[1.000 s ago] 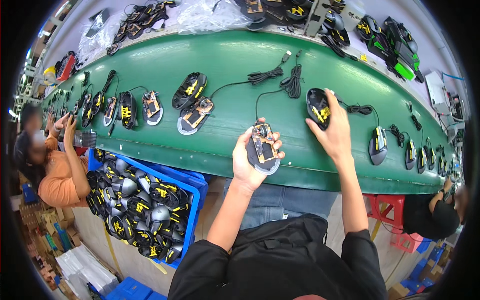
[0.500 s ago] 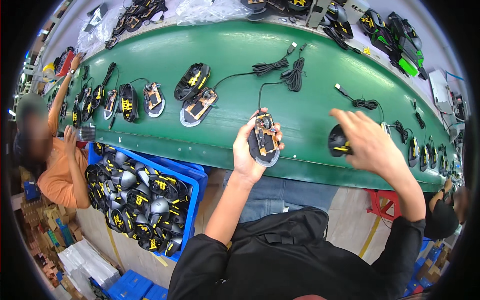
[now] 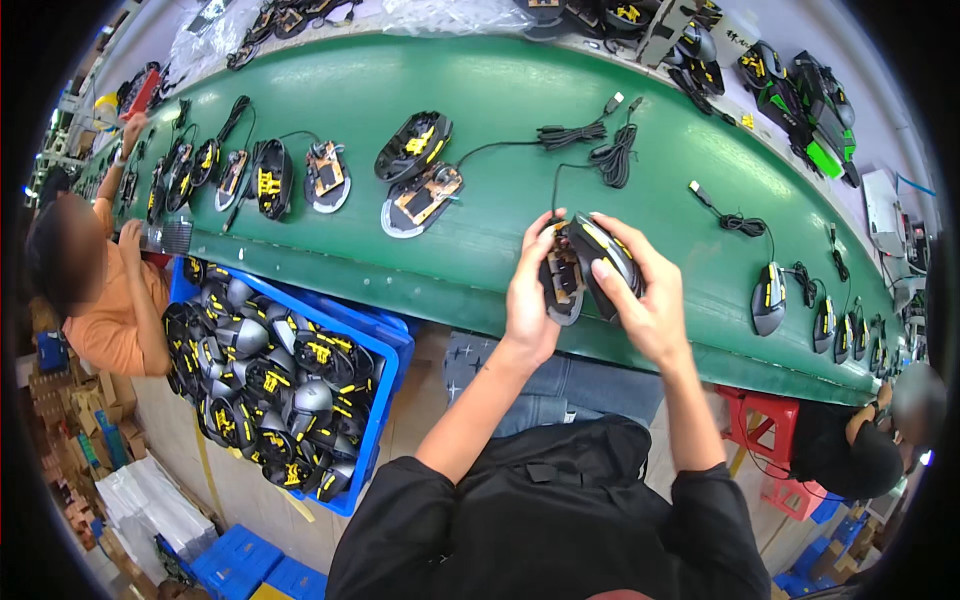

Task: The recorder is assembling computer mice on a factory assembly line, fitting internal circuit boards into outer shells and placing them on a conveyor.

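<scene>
My left hand [image 3: 528,310] cradles a mouse base [image 3: 564,280] with a brown circuit board, its fingers wrapped round the side. From the base's top end a black cable runs up to a tied coil [image 3: 614,158] on the green belt. My right hand [image 3: 648,305] grips a black mouse top shell [image 3: 604,262] with yellow strips, tilted beside the base at its right edge. The two parts are close together, with the board still showing; whether they touch I cannot tell. To the left, another shell [image 3: 413,147] lies against an open mouse base [image 3: 424,202].
The green belt [image 3: 330,80] carries more open mouse parts leftward and closed mice [image 3: 769,302] rightward. A blue crate [image 3: 376,425] full of shells stands at the left front. Co-workers sit at left [image 3: 115,335] and right [image 3: 850,455]. A red stool [image 3: 765,425] is at the right.
My right hand has moved left with the shell, bringing it up against the base's right side. My left hand has turned the base slightly. The view has shifted a little.
</scene>
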Motion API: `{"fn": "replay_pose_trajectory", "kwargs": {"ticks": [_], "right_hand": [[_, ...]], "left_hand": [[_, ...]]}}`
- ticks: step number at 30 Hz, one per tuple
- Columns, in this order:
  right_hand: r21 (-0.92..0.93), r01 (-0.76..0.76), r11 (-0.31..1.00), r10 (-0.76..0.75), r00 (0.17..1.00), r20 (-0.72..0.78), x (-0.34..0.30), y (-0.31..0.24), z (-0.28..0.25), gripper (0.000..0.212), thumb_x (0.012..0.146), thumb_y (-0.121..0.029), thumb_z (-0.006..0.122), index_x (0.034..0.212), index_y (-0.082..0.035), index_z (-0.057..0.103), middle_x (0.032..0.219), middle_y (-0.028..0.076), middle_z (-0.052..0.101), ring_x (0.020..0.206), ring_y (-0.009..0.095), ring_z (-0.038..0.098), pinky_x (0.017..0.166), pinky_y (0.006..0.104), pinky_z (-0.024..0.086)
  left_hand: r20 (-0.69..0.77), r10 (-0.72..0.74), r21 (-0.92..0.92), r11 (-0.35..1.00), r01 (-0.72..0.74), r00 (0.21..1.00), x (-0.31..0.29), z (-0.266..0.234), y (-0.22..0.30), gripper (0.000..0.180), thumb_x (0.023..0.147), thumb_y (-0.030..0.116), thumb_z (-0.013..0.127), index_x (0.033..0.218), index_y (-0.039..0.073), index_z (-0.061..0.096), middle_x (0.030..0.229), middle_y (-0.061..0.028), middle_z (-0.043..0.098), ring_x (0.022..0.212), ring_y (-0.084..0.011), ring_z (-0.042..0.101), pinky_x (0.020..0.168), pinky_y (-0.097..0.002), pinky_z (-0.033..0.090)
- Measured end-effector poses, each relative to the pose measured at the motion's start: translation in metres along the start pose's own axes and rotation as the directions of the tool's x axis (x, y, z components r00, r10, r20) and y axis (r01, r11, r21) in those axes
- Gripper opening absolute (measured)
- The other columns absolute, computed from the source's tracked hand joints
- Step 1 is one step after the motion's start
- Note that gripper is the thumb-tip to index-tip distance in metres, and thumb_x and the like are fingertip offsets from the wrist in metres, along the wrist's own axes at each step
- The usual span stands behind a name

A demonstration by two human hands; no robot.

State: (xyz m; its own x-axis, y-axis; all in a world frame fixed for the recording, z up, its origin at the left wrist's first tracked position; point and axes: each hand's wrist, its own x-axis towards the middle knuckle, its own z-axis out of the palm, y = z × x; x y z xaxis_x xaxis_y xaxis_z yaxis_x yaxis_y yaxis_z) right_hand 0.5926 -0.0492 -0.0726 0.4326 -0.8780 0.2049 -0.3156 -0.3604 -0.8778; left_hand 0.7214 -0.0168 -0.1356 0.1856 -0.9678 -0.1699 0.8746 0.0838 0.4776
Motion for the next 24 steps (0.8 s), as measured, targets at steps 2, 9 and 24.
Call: {"fn": "replay_pose_trajectory", "kwargs": {"ticks": [2, 9, 24], "right_hand": [[-0.119, 0.058, 0.991, -0.077, 0.984, -0.163, -0.010, 0.007, 0.026, 0.046, 0.085, -0.016, 0.068, 0.128, 0.000, 0.059, 0.125, 0.020, 0.063, 0.111, 0.032, 0.062, 0.096, 0.0379, 0.047], [-0.305, 0.245, 0.920, -0.334, 0.898, -0.286, -0.023, 0.014, 0.057, 0.052, 0.081, -0.021, 0.070, 0.128, -0.001, 0.061, 0.132, 0.021, 0.058, 0.112, 0.037, 0.057, 0.097, 0.0423, 0.046], [-0.285, 0.268, 0.920, -0.299, 0.952, -0.071, -0.033, 0.009, 0.055, 0.076, 0.081, -0.018, 0.066, 0.148, 0.001, 0.035, 0.146, 0.025, 0.042, 0.128, 0.041, 0.044, 0.108, 0.0446, 0.034]], "left_hand": [[0.007, 0.093, 0.099, 0.991, -0.093, 0.996, -0.006, 0.012, -0.002, 0.040, 0.104, 0.025, 0.036, 0.140, 0.008, 0.042, 0.132, -0.0077, 0.053, 0.122, -0.0172, 0.052, 0.104, -0.0331, 0.042], [0.136, 0.115, -0.042, 0.993, -0.110, 0.984, -0.026, 0.017, 0.004, 0.053, 0.107, 0.036, 0.023, 0.154, 0.011, 0.026, 0.146, -0.0084, 0.043, 0.133, -0.0192, 0.042, 0.112, -0.0339, 0.034], [0.205, 0.070, 0.219, 0.969, -0.115, 0.976, -0.030, 0.001, 0.007, 0.065, 0.102, 0.033, 0.047, 0.153, 0.005, 0.020, 0.148, -0.0139, 0.039, 0.133, -0.0234, 0.044, 0.111, -0.0364, 0.036]]}}
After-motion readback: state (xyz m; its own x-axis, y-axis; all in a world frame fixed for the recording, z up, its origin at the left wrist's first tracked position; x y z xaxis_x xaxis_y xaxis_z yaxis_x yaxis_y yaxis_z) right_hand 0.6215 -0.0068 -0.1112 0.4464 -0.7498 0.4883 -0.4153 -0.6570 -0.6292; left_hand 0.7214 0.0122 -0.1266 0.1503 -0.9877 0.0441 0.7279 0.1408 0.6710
